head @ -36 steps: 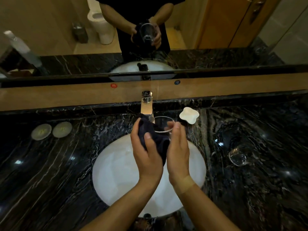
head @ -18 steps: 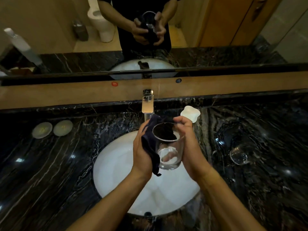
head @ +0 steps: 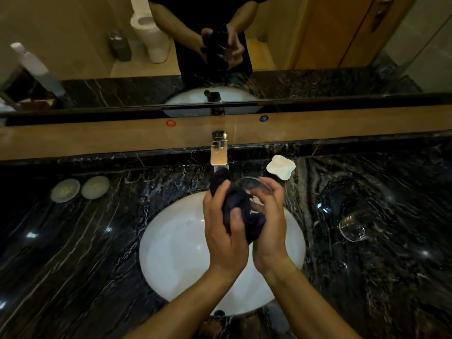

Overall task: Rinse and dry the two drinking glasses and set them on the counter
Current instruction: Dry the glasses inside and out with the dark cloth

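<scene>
Glass [head: 252, 185] number one is held over the sink [head: 176, 253], just in front of the tap [head: 219, 150], mostly wrapped in a dark cloth [head: 238, 206]; only part of its rim and wall shows between the fingers. The right hand [head: 267, 216] cups it from the right side, fingers curled round the rim end and the palm under the cloth. The left hand [head: 223, 231] grips the cloth against the glass, thumb pressed on the fabric and fingers folded round its far side. One end of the cloth sticks up beside the tap's spout.

Glass two [head: 353, 228] lies on the counter [head: 379, 277] to the right of the sink, well apart from the hands and nearer the right edge; whether it stands upright or lies tilted is hard to tell against the dark marble.

A white soap dish [head: 280, 167] sits near the counter's back edge, just right of the tap and just behind the right hand's fingers. Two round pale discs [head: 80, 190] lie side by side toward the back left of the counter. The mirror [head: 73, 45] behind shows the hands and cloth reflected.
</scene>
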### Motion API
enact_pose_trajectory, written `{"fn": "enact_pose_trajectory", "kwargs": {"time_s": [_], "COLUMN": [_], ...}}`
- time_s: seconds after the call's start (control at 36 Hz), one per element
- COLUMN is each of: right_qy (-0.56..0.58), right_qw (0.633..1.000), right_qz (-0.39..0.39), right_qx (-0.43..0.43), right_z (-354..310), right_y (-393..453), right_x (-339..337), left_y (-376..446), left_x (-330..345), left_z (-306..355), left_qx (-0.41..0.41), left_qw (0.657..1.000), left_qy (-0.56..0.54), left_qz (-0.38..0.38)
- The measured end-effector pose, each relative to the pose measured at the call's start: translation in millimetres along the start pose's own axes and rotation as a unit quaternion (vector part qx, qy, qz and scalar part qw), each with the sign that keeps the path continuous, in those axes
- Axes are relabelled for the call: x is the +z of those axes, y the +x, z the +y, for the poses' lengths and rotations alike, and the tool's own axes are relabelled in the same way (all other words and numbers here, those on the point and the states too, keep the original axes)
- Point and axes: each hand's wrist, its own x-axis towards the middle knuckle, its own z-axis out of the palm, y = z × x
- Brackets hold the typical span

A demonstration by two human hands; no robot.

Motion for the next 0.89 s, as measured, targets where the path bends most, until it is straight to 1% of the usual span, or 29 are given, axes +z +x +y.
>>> {"fn": "enact_pose_trajectory", "kwargs": {"time_s": [0.06, 0.11, 0.19, 0.22, 0.25, 0.31, 0.36, 0.42, 0.47, 0.5, 0.56, 0.61, 0.69, 0.75, 0.81, 0.89], "right_qy": [0.01, 0.011, 0.006, 0.006, 0.003, -0.021, -0.036, -0.052, -0.094, -0.111, -0.12, -0.096, -0.043, -0.026, -0.02, -0.006], "right_qw": [0.999, 0.995, 0.976, 0.97, 0.967, 0.97, 0.98, 0.986, 0.988, 0.988, 0.99, 0.993, 0.997, 0.997, 0.992, 0.972], "right_qz": [-0.038, -0.1, -0.203, -0.223, -0.226, -0.189, -0.092, -0.006, 0.04, 0.035, -0.001, -0.036, -0.03, -0.048, -0.098, -0.203], "right_qx": [0.01, 0.024, 0.075, 0.097, 0.12, 0.155, 0.17, 0.159, 0.118, 0.098, 0.069, 0.061, 0.05, 0.05, 0.073, 0.115], "right_z": [-1.7, -6.5, -19.9, -23.4, -25.6, -23.4, -14.3, -6.3, 0.5, 2.2, 4.9, 5.2, 2.4, -2.7, -8.9, -23.7], "right_y": [3.0, 8.5, 16.6, 19.4, 21.3, 24.7, 25.7, 20.9, 11.4, 5.2, -4.2, -6.3, -3.2, 0.4, 8.7, 19.9], "right_x": [-7.4, -17.4, -28.4, -30.8, -31.8, -30.8, -21.6, -8.7, 0.0, 3.2, 7.8, 5.8, 0.2, -4.7, -14.1, -30.0], "left_y": [0.1, 4.9, 9.0, 9.5, 10.0, 10.5, 11.7, 12.8, 15.1, 16.3, 17.7, 16.1, 8.9, 6.1, 6.3, 6.6], "left_x": [-3.0, -7.4, -13.6, -14.7, -14.9, -13.7, -8.0, -0.3, 6.0, 7.4, 7.0, 4.3, 2.9, 2.0, -2.0, -9.0], "left_z": [1.7, 2.7, 1.2, 1.1, 1.1, 1.4, 2.5, 3.8, 3.3, 2.4, 0.3, 0.1, 7.4, 13.4, 13.6, 13.0], "left_qx": [-0.002, -0.038, -0.08, -0.09, -0.1, -0.119, -0.143, -0.164, -0.173, -0.175, -0.169, -0.135, -0.083, -0.065, -0.062, -0.076], "left_qw": [1.0, 0.998, 0.991, 0.988, 0.985, 0.981, 0.979, 0.98, 0.98, 0.98, 0.982, 0.988, 0.995, 0.997, 0.997, 0.994], "left_qy": [-0.008, -0.046, -0.108, -0.122, -0.135, -0.149, -0.143, -0.112, -0.075, -0.06, -0.039, -0.018, 0.0, -0.006, -0.03, -0.084], "left_qz": [-0.003, 0.002, -0.025, -0.034, -0.04, -0.035, -0.006, 0.034, 0.061, 0.07, 0.078, 0.069, 0.049, 0.043, 0.041, 0.01]}}
